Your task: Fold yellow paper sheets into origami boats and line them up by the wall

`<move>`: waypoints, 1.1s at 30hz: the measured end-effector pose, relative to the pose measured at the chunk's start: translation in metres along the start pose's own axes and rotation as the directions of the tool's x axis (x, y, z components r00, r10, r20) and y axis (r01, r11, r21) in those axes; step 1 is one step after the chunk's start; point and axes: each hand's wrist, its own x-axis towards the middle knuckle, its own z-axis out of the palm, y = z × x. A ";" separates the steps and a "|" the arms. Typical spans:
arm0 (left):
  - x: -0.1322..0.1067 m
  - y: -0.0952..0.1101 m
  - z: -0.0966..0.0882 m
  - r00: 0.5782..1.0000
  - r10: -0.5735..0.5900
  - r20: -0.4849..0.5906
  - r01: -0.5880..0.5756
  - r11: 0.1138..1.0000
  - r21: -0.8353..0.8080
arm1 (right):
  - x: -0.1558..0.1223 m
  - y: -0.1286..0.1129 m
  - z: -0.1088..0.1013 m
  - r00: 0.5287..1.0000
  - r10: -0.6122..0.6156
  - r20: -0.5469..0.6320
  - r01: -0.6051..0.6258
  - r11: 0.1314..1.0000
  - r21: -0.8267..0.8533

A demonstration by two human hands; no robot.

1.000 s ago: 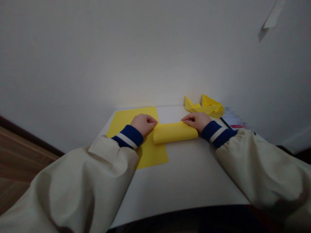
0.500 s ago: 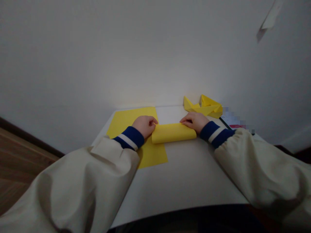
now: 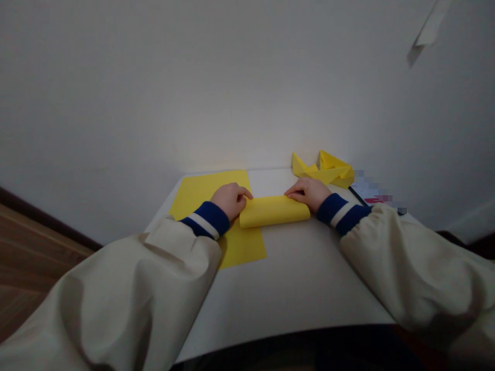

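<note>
A yellow sheet of paper (image 3: pixel 275 212), bent over on itself with a rounded near edge, lies across the middle of the white table. My left hand (image 3: pixel 231 200) pinches its far left corner, thumb and fingers closed. At the far right corner, my right hand (image 3: pixel 310 193) presses and grips the edge with its fingertips. Beneath my left wrist lies a flat yellow sheet (image 3: pixel 243 247), partly hidden by my arm and the bent paper. Beyond my right hand stand folded yellow paper boats (image 3: pixel 335 172).
The white table (image 3: pixel 294 293) meets a pale wall (image 3: pixel 240 93) at the back. A dark-edged flat item with a printed surface (image 3: pixel 369 191) lies at the right. Wooden furniture (image 3: pixel 34 257) stands at the left. A paper strip (image 3: pixel 433 26) hangs on the wall.
The bent paper has shifted very slightly left. My right hand has moved a touch left along its far edge, fingers a little straighter. The left fingertips reach slightly farther over the edge.
</note>
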 end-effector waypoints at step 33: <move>-0.007 0.019 -0.014 0.948 0.241 0.209 -0.285 0.933 0.219 | 0.001 0.003 -0.003 0.997 -0.035 0.071 0.036 0.999 -0.016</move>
